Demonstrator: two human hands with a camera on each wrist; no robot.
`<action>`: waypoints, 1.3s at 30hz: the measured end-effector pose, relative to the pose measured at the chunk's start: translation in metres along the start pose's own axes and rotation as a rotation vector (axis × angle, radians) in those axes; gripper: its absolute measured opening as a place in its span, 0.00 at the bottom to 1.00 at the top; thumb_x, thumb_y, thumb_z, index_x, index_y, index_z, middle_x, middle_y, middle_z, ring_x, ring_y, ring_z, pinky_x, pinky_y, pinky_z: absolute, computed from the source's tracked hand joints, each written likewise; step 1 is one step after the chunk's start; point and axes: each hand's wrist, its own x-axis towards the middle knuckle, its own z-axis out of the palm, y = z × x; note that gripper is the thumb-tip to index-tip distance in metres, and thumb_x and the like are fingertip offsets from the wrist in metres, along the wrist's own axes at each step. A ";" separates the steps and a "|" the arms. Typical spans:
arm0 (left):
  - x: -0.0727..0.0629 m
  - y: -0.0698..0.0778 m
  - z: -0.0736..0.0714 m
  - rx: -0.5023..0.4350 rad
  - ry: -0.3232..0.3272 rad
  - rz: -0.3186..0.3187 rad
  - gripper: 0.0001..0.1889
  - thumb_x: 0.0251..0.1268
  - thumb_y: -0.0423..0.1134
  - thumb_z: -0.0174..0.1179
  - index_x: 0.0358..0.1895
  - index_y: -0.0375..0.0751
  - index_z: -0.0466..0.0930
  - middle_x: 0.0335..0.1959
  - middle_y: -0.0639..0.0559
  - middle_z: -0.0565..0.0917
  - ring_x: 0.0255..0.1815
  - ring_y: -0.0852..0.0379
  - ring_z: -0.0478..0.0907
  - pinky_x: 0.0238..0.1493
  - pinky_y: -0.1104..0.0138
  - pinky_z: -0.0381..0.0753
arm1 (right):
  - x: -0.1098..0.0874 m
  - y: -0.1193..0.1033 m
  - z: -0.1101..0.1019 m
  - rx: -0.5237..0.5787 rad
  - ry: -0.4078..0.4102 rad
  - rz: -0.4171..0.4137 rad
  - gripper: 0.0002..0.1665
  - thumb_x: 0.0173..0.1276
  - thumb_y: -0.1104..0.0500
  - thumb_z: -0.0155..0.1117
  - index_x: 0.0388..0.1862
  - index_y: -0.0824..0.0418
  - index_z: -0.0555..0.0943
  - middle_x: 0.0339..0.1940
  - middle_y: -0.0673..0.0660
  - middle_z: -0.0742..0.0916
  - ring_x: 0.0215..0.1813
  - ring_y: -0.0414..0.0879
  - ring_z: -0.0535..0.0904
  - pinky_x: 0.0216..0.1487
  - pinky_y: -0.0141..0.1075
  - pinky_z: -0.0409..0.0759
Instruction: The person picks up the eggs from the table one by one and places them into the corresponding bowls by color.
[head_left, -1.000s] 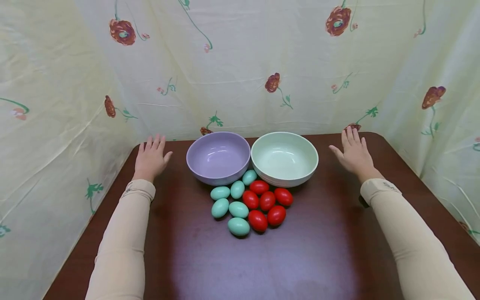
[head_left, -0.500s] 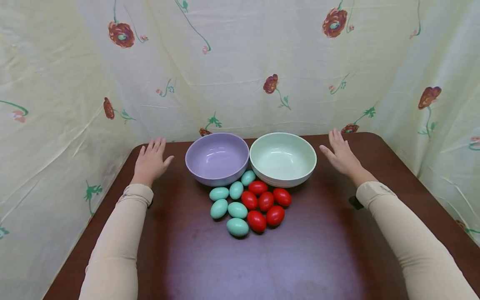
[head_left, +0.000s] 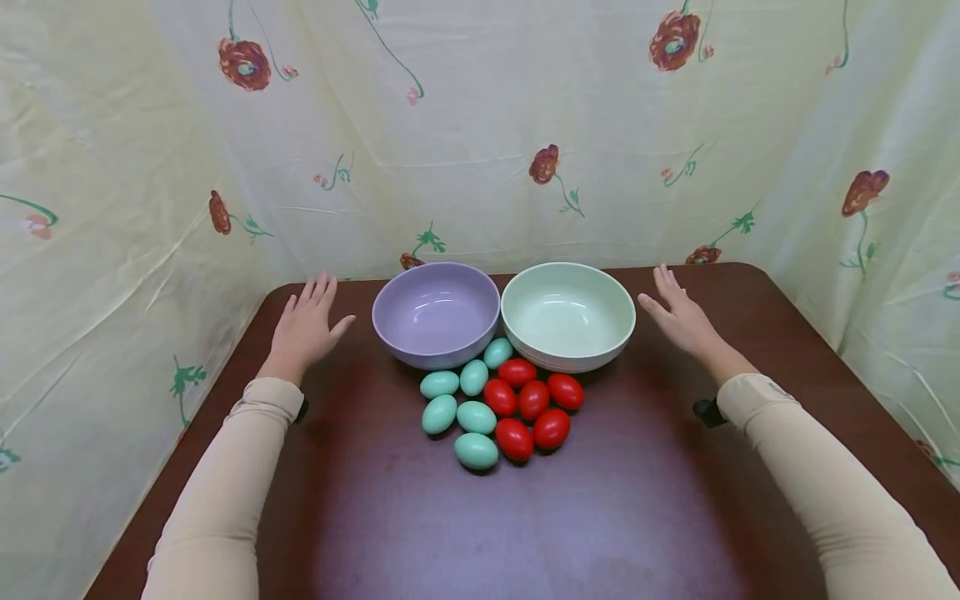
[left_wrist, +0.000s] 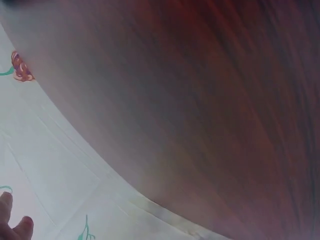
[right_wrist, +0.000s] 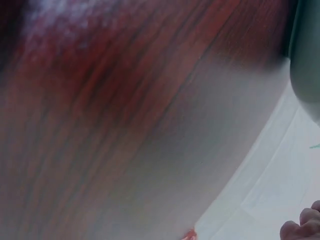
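Observation:
My left hand (head_left: 300, 333) is held out with straight fingers to the left of a purple bowl (head_left: 437, 315), apart from it and holding nothing. On the other side, my right hand (head_left: 681, 320) has its fingers straight too, a short way right of a pale green bowl (head_left: 568, 317). The two bowls stand side by side, almost touching. In front of them lie several turquoise eggs (head_left: 476, 451) on the left and several red eggs (head_left: 514, 439) on the right, in a close group. Only fingertips (left_wrist: 21, 227) show in the left wrist view, and likewise fingertips (right_wrist: 300, 229) in the right.
Everything stands on a dark reddish-brown table (head_left: 525, 533) with rounded back corners. A flowered curtain (head_left: 480, 150) hangs behind it and along both sides. A dark wrist strap piece (head_left: 708, 412) shows under the right cuff.
My right hand has moved left toward the pale green bowl. The left hand has shifted slightly right, and both forearms spread a little outward. Bowls and eggs stay where they were.

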 end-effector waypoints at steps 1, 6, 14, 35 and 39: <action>-0.001 0.001 0.000 -0.011 0.004 0.002 0.43 0.76 0.57 0.47 0.80 0.35 0.40 0.82 0.35 0.42 0.82 0.34 0.40 0.78 0.38 0.41 | -0.001 0.000 0.000 0.008 0.006 0.004 0.47 0.80 0.37 0.38 0.81 0.63 0.37 0.83 0.63 0.40 0.83 0.59 0.32 0.80 0.59 0.34; -0.005 0.011 -0.002 -0.069 0.027 0.022 0.43 0.74 0.56 0.50 0.80 0.35 0.42 0.81 0.34 0.45 0.81 0.33 0.42 0.77 0.38 0.43 | -0.006 0.000 0.000 0.075 0.005 0.052 0.46 0.79 0.34 0.37 0.82 0.58 0.38 0.83 0.58 0.41 0.83 0.58 0.34 0.79 0.62 0.38; -0.021 0.018 -0.005 -0.115 0.028 0.049 0.45 0.72 0.57 0.54 0.80 0.36 0.43 0.81 0.35 0.46 0.81 0.33 0.42 0.77 0.37 0.44 | -0.010 -0.006 0.006 0.218 -0.052 0.142 0.47 0.76 0.30 0.36 0.82 0.52 0.37 0.83 0.51 0.40 0.84 0.56 0.32 0.78 0.63 0.38; -0.060 0.040 -0.002 -0.335 -0.008 -0.005 0.50 0.63 0.69 0.56 0.81 0.55 0.42 0.83 0.50 0.47 0.83 0.43 0.43 0.74 0.37 0.54 | -0.023 -0.016 0.017 0.329 -0.086 0.181 0.45 0.78 0.36 0.43 0.82 0.52 0.41 0.84 0.54 0.46 0.84 0.58 0.39 0.78 0.62 0.47; -0.067 0.043 0.001 -0.378 -0.020 -0.028 0.51 0.61 0.70 0.57 0.81 0.60 0.41 0.83 0.52 0.48 0.83 0.44 0.45 0.75 0.38 0.55 | -0.026 -0.018 0.020 0.403 -0.089 0.164 0.44 0.79 0.39 0.45 0.82 0.54 0.40 0.84 0.54 0.47 0.84 0.56 0.41 0.79 0.58 0.49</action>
